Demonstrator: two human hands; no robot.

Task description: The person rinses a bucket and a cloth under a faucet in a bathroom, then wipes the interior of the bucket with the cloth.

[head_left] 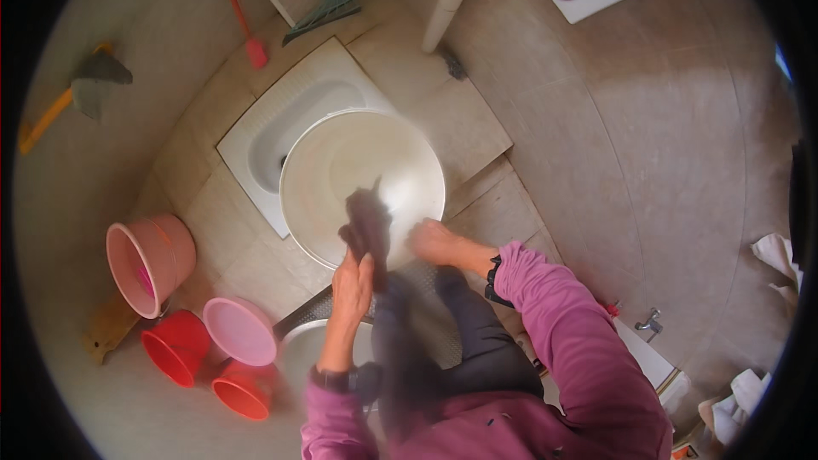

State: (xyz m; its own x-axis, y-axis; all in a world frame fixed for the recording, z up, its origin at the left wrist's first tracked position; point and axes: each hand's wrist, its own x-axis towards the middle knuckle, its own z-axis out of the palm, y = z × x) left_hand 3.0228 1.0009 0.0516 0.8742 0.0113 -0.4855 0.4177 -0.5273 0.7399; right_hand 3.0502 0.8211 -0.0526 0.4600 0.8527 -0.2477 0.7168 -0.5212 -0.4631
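My left hand [351, 285] grips a dark piece of cloth [368, 221], its fingers closed along the side of it. The cloth is bunched and blurred, and its upper end hangs over a large round pale basin [328, 162]. Its lower end merges with my dark trousers, so I cannot make out where it stops. At the basin's near right rim, my right hand [433, 241] has its fingers curled in. They are smeared by motion, and whatever may be in them is hidden.
A white squat toilet [256, 140] lies partly under the basin. Pink buckets [166, 247] and red ones [179, 349] stand at left. Long-handled brushes [256, 51] and a squeegee [324, 13] lean at the far wall. A tap [652, 324] is on the right.
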